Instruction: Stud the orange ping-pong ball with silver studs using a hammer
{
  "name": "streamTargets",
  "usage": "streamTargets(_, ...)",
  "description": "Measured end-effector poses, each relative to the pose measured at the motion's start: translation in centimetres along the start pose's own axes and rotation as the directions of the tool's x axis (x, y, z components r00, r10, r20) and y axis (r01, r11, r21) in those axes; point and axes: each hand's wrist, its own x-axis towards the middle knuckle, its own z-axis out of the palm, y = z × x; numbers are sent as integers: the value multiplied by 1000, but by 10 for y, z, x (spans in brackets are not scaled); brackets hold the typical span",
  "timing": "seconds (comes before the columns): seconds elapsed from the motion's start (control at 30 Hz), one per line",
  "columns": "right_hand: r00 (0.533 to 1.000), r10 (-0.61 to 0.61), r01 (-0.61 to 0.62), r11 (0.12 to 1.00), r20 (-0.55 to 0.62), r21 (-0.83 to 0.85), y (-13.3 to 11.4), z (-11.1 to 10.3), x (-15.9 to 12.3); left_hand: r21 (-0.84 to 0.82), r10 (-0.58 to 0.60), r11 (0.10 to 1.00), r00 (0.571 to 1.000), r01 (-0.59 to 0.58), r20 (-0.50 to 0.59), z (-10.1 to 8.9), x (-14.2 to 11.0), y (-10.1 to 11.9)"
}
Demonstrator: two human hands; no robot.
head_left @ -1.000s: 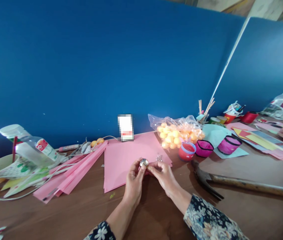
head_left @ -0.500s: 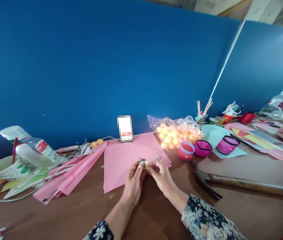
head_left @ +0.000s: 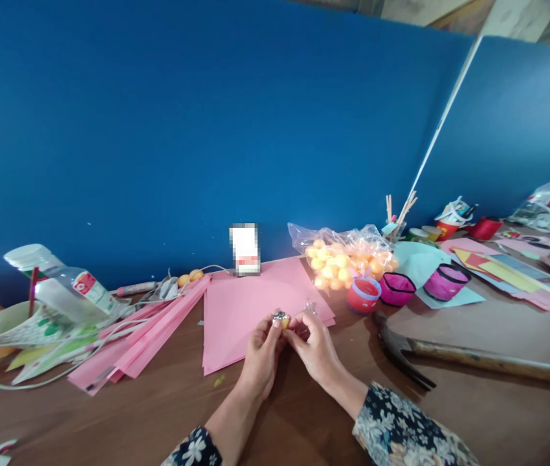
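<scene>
Small shiny metallic ball (head_left: 281, 319) between both hands, pinched by left fingertips (head_left: 275, 323), right fingertips (head_left: 290, 327) touching its side, smooth pink paper (head_left: 241, 310) beyond

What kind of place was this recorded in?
Probably a shared craft workspace, perhaps a classroom or workshop: stacked pink paper sheets, a clear plastic bag of orange balls and a wooden-handled claw hammer share a brown tabletop against a blue partition.

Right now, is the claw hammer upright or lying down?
The claw hammer is lying down: its wooden handle stretches along the brown tabletop.
</scene>
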Motion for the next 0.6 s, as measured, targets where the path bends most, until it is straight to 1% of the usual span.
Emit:
streamTargets(0.07,1000,-9,9,999,-11,-32,-2,-1,0,-1,-2,1000,1000,2,7,0,0,0)
streamTargets(0.17,996,-88,85,991,-23,-102,-7,-4,0,11,-4,1000,1000,4,20,1,-1,1)
streamTargets(0.23,988,-153,151,981,-6,-126,-9,-5,1,30,-3,1000,1000,2,26,3,-2,2)
streamTargets(0.3,983,-184,185,976,21,-117,-10,-5,2,46,0,999,999,-1,37,5,-2,3)
streamTargets(0.43,988,-150,152,985,37,-78,-6,-3,1,52,-5,999,998,1,67,5,-2,4)
streamTargets(0.6,995,-93,95,994,46,-52,-1,-1,-1,22,-23,1000,997,22,70,2,-1,1)
